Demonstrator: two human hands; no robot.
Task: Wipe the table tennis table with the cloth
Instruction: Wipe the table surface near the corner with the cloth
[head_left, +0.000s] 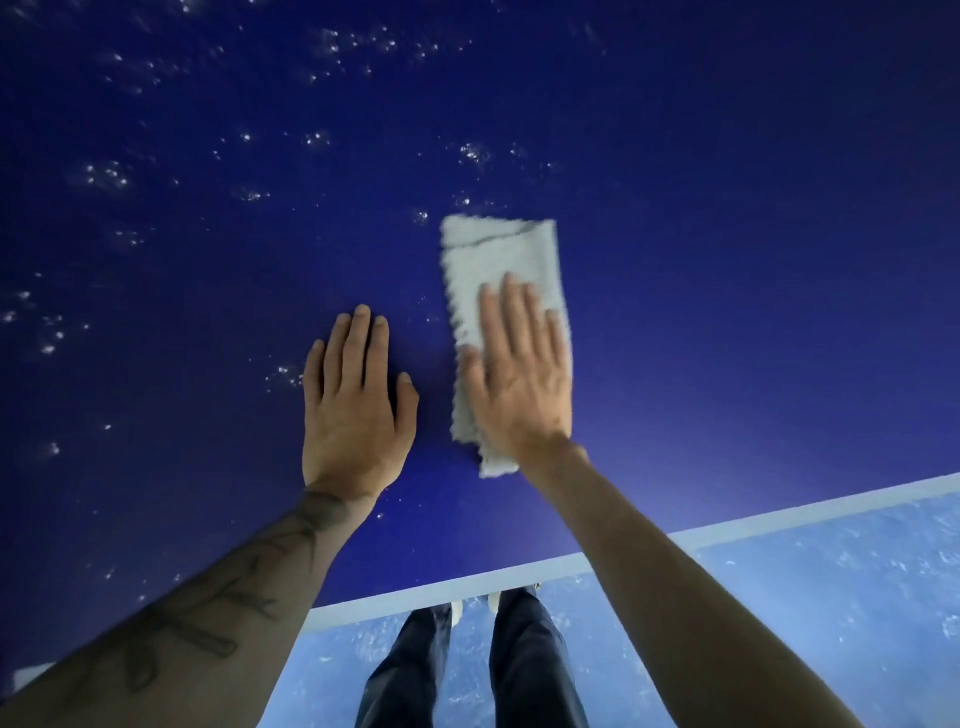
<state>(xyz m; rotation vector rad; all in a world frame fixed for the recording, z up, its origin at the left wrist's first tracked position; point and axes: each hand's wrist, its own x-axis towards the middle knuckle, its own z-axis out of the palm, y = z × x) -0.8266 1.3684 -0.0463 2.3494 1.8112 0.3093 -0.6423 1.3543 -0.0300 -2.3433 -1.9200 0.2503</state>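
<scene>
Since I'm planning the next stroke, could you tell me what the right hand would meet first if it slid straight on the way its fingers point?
The right hand lies flat on the cloth, so the cloth's far half comes first; beyond it, probably the pale specks on the table.

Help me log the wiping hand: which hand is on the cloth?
The right hand, flat on the cloth; the left hand rests on the bare table beside it.
</scene>
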